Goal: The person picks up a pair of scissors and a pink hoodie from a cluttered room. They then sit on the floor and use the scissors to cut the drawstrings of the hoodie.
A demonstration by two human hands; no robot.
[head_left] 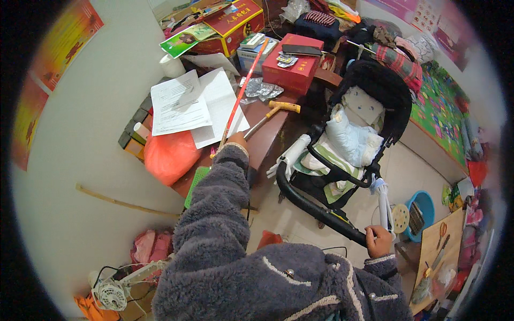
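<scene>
My left hand (237,140) reaches over the brown table (261,143), closed, its fingers mostly hidden beyond the fluffy grey sleeve. A long thin red stick (239,99) slants up from beside it, and the shaft of a walking cane (285,106) with a yellow handle meets it. Which of them it grips I cannot make out. White printed sheets (181,104) lie just beyond. On the right, my right hand (378,241) is wrapped round the end of the black push bar of a baby stroller (342,227). Light blue and green cloths (350,140) fill the stroller's seat.
A red box (293,67) with a dark phone (301,50) on top stands at the table's back. An orange-red plastic bag (171,155) sits at its left. Right of the stroller are a blue basin (423,206) and a board (436,246) with scissors (442,230). A white fan (111,294) is lower left.
</scene>
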